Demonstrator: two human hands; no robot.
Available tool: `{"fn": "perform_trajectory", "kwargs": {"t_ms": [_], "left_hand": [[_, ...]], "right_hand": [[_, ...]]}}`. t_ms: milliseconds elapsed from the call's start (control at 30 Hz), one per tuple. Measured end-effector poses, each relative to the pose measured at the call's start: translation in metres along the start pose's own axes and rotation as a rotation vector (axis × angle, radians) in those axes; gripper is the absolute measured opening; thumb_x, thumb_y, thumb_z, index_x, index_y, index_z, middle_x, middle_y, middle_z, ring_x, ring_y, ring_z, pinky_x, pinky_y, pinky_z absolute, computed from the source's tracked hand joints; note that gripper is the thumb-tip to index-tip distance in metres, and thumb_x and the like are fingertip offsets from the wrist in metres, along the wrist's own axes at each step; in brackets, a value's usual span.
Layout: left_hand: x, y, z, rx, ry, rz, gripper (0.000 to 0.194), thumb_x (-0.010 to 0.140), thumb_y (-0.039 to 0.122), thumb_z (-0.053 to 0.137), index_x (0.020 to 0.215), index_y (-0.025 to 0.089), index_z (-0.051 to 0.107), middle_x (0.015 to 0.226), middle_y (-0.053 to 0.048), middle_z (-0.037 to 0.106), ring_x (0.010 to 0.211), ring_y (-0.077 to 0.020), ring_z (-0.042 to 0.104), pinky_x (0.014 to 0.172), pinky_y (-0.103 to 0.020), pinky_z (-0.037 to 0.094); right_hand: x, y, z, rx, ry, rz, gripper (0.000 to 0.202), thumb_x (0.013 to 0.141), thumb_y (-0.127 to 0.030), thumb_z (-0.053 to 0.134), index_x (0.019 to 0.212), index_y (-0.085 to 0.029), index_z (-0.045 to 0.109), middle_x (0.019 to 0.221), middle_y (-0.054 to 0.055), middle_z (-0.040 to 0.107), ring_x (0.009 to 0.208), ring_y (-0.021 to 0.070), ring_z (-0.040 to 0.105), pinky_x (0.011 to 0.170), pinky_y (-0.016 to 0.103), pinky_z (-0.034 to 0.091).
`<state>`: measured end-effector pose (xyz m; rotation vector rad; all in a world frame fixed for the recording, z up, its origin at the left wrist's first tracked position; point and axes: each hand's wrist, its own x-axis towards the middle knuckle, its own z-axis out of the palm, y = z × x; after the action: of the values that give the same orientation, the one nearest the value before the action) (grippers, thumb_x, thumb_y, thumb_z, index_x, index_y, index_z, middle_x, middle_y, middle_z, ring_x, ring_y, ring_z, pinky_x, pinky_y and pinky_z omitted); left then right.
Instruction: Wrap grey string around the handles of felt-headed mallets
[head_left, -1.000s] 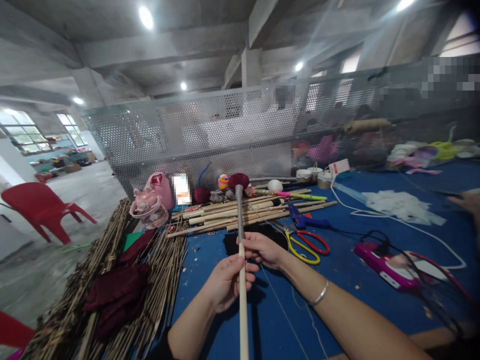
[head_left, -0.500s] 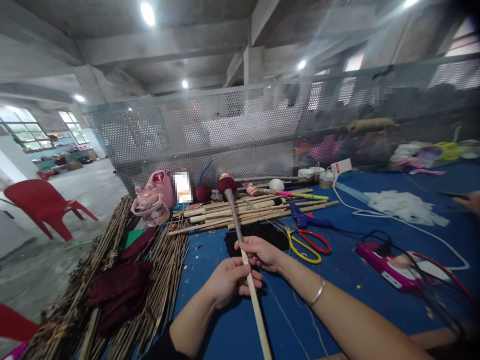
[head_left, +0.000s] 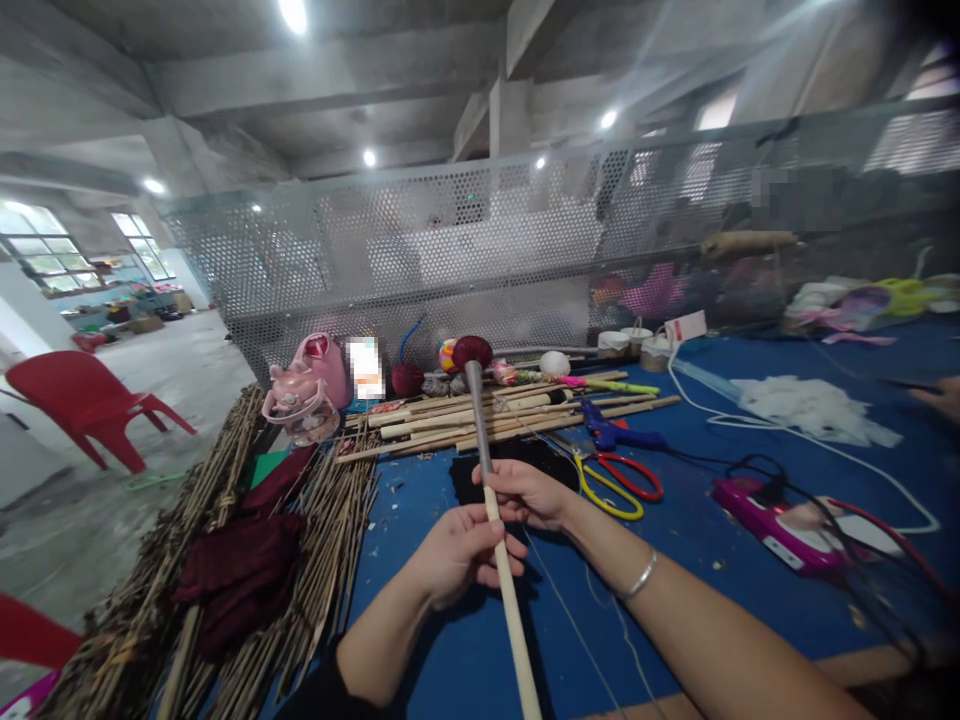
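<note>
A wooden stick (head_left: 513,628) slants up from the bottom edge, its upper shaft wrapped in grey and topped by a dark red ball. My left hand (head_left: 459,553) is closed loosely around the bare wood, thumb on top. Just above it, my right hand (head_left: 525,492) pinches the stick at the lower end of the grey wrapping. Loose thread (head_left: 564,615) trails over the blue table below the hands. Under and behind my right hand lies a black cloth (head_left: 547,465). Yellow-and-red-handled scissors (head_left: 611,497) rest to its right.
Bundles of thin sticks (head_left: 330,540) and dark red cloth (head_left: 244,575) cover the left side. Wooden rods (head_left: 427,430), a blue glue gun (head_left: 611,432) and a magenta power strip (head_left: 780,530) with cables lie on the blue table (head_left: 637,590). A perforated metal screen (head_left: 450,240) stands behind. Another person's hand (head_left: 941,400) shows at far right.
The stick's ball end has swung slightly right and turned, showing more dark red, with its multicoloured part now on the left. Both hands keep their hold.
</note>
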<state>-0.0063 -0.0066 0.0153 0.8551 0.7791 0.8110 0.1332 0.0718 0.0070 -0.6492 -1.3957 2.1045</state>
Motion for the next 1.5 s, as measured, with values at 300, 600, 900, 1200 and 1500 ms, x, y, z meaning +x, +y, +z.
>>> {"fn": "perform_trajectory", "kwargs": {"t_ms": [300, 600, 900, 1200, 1500], "left_hand": [[0.009, -0.008, 0.008, 0.107, 0.350, 0.165, 0.034, 0.070, 0.038, 0.060, 0.089, 0.016, 0.044, 0.064, 0.001, 0.055, 0.046, -0.0062, 0.051, 0.044, -0.017, 0.040], [0.003, -0.007, 0.019, 0.085, 0.470, 0.219, 0.038, 0.071, 0.048, 0.056, 0.096, 0.022, 0.043, 0.053, 0.010, 0.031, 0.034, -0.0011, 0.024, 0.032, -0.013, 0.016], [0.002, 0.000, 0.016, -0.100, 0.347, 0.205, 0.042, 0.071, 0.046, 0.058, 0.102, 0.017, 0.050, 0.058, 0.006, 0.042, 0.036, 0.0007, 0.022, 0.032, -0.012, 0.014], [0.010, -0.015, 0.011, 0.064, 0.439, 0.248, 0.040, 0.067, 0.051, 0.059, 0.082, 0.016, 0.047, 0.055, 0.004, 0.052, 0.037, -0.0031, 0.039, 0.034, -0.014, 0.025], [0.009, -0.005, -0.009, 0.093, 0.171, 0.012, 0.035, 0.064, 0.037, 0.067, 0.085, 0.011, 0.057, 0.077, -0.007, 0.062, 0.060, -0.0097, 0.059, 0.053, -0.018, 0.041]], "right_hand": [[0.002, -0.001, 0.002, -0.242, 0.157, -0.093, 0.031, 0.068, -0.039, 0.062, 0.078, -0.016, 0.043, 0.049, -0.009, 0.038, 0.035, 0.0022, 0.024, 0.035, 0.017, 0.015], [0.001, -0.001, 0.010, -0.142, 0.013, -0.140, 0.030, 0.067, -0.028, 0.063, 0.089, -0.015, 0.047, 0.065, -0.004, 0.050, 0.043, 0.0030, 0.034, 0.040, 0.017, 0.022], [0.000, -0.002, 0.011, -0.127, 0.063, -0.216, 0.028, 0.070, -0.031, 0.063, 0.088, -0.015, 0.049, 0.060, -0.005, 0.050, 0.038, 0.0020, 0.033, 0.035, 0.016, 0.018], [0.004, 0.003, 0.006, -0.313, 0.134, -0.191, 0.025, 0.069, -0.032, 0.063, 0.075, -0.012, 0.050, 0.054, -0.005, 0.045, 0.044, 0.0035, 0.034, 0.041, 0.017, 0.021], [0.002, 0.003, -0.001, -0.174, 0.075, 0.063, 0.028, 0.070, -0.037, 0.060, 0.085, -0.014, 0.051, 0.048, -0.007, 0.045, 0.034, 0.0022, 0.024, 0.033, 0.017, 0.009]]}}
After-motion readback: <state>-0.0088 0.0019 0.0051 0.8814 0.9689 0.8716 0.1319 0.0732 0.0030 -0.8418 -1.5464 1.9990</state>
